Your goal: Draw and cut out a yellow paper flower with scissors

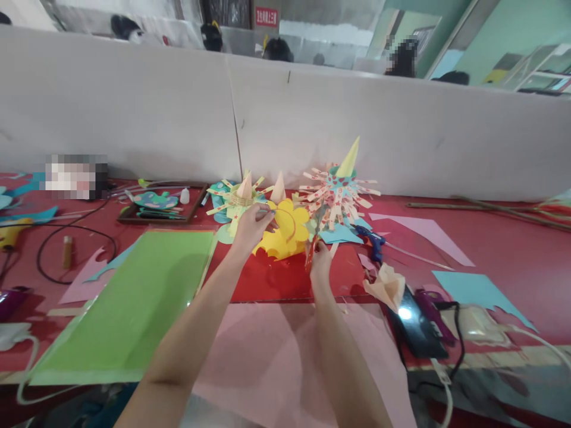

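Note:
My left hand (255, 227) pinches the left edge of a yellow paper flower (292, 219) with rounded petals. More yellow paper (279, 245) with a scalloped edge hangs just below it. In my right hand (320, 261) is a pair of scissors with red handles (311, 254); the fingers are wrapped round the handles and the blades point up, beside the flower's right side. Behind the hands stand paper cones with fringed strips, a pale one (244, 189) on the left and a taller yellow one (348, 159) on the right.
A green sheet (134, 303) lies left, a pink sheet (289, 356) in front. To the right are a blue glue gun (373, 242), a lit phone (419, 324), blue paper (482, 291) and cables. A tray (156, 219) stands back left, before a white partition (134, 107).

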Tool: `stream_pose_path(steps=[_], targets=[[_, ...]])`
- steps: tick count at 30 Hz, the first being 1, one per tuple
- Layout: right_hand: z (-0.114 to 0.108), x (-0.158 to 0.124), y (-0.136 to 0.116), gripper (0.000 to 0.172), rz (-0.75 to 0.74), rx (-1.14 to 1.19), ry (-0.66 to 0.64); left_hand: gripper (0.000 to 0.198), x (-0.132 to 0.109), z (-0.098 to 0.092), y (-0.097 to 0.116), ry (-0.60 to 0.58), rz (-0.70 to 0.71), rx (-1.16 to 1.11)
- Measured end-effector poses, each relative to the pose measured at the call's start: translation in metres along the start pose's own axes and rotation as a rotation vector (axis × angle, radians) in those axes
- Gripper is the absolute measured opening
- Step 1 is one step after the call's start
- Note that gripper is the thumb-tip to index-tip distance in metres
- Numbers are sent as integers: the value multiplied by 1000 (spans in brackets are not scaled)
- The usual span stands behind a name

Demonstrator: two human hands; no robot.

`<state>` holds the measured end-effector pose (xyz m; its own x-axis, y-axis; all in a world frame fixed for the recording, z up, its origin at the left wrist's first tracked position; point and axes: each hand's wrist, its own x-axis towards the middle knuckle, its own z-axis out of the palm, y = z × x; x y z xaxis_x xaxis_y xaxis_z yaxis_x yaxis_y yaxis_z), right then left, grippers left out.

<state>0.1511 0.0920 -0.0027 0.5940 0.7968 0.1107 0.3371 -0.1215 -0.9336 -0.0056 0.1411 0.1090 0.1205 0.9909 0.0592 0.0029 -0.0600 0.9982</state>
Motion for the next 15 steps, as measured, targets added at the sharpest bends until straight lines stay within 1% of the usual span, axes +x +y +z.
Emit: stream_pose_path(steps=[3,4,7,9,11,13,14,15], targets=[[1,-5,-1,18,-25,-181,4,14,-11,2,-9,60,-54,-122],[2,-7,-1,18,-48,-220,0,15,-15,2,-14,98,-71,-175],[6,-9,2,24,-129,-319,-27,16,-26,4,-35,194,-116,-319],[6,-9,4,26,-169,-340,-54,16,-31,6,-50,261,-149,-366],[5,-8,2,26,-210,-258,-46,18,-35,7,-63,271,-150,-373],[3,-7,-2,21,-227,-86,-35,21,-38,8,-71,211,-125,-345],[2,-7,-5,18,-196,25,-54,23,-39,9,-74,182,-106,-329],[1,-7,-7,20,-132,147,-84,24,-40,9,-75,163,-88,-314]])
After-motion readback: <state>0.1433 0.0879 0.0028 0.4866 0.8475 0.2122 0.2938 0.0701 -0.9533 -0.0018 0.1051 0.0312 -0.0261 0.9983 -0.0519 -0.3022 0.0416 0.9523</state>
